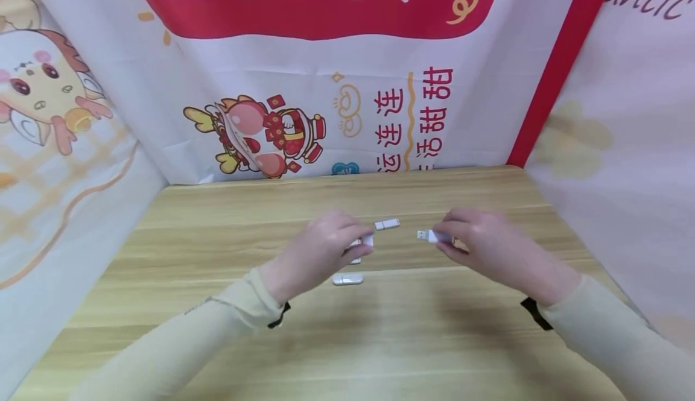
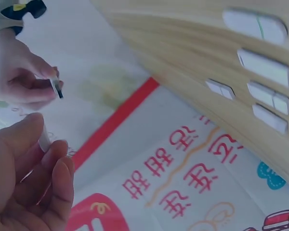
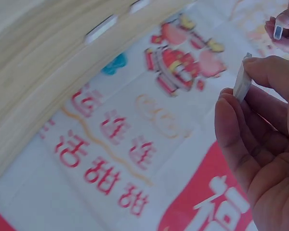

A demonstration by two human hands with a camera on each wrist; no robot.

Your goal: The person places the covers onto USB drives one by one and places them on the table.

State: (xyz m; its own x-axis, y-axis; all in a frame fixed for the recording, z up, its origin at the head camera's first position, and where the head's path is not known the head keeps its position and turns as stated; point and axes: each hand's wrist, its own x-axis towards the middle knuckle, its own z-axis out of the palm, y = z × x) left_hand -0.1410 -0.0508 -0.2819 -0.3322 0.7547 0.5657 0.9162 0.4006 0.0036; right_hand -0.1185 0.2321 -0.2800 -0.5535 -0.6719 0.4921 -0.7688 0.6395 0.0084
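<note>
My right hand (image 1: 483,241) pinches a white USB stick (image 1: 437,236) between thumb and fingers, its bare metal plug pointing left. Facing it, my left hand (image 1: 320,247) pinches a small white cap (image 1: 368,241); in the right wrist view this cap (image 3: 278,32) shows a dark open end. Cap and stick are apart, with a gap between the hands above the table. Another white USB stick (image 1: 387,224) lies on the table behind that gap. Fingers partly cover the held pieces.
On the wooden table (image 1: 402,341), more white USB sticks lie under and near my left hand, among them one with rounded ends (image 1: 347,279). The left wrist view shows several, including one with a green line (image 2: 255,25). Printed cloth (image 1: 304,57) hangs behind and at both sides.
</note>
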